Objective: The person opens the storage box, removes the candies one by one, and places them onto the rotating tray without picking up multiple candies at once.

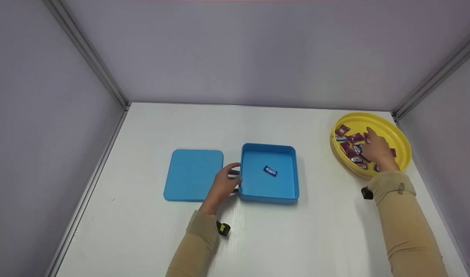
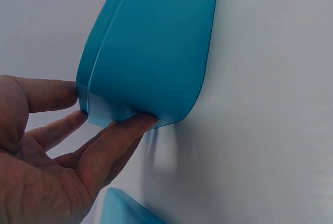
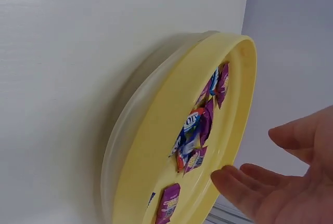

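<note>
Where the white tabletop [image 1: 258,238] meets grey partition walls [image 1: 235,50] on the far, left and right sides, all the things lie on its middle and right parts. Largest is the round yellow tray [image 1: 400,138] at the far right, close to the right wall; it holds a loose heap of wrapped candies [image 1: 350,148], mostly maroon with a few blue. Next in size, the square blue box [image 1: 269,192] sits open near the centre, its flat blue lid [image 1: 192,175] lying just beside it on the left. A single blue-wrapped candy [image 1: 270,171] rests on the floor of the box, slightly right of its middle.

The left hand [image 1: 224,185] is at the box's near-left corner; in the left wrist view its thumb and fingertips [image 2: 140,122] touch the outer wall at that corner with the fingers nearly straight, steadying it without clasping. The right hand [image 1: 377,150] hovers over the near side of the tray, above the heap; the right wrist view shows its fingers [image 3: 244,182] spread, relaxed and holding nothing. Both arms wear tan sleeves [image 1: 406,227], each with a small dark camera at the wrist.
</note>
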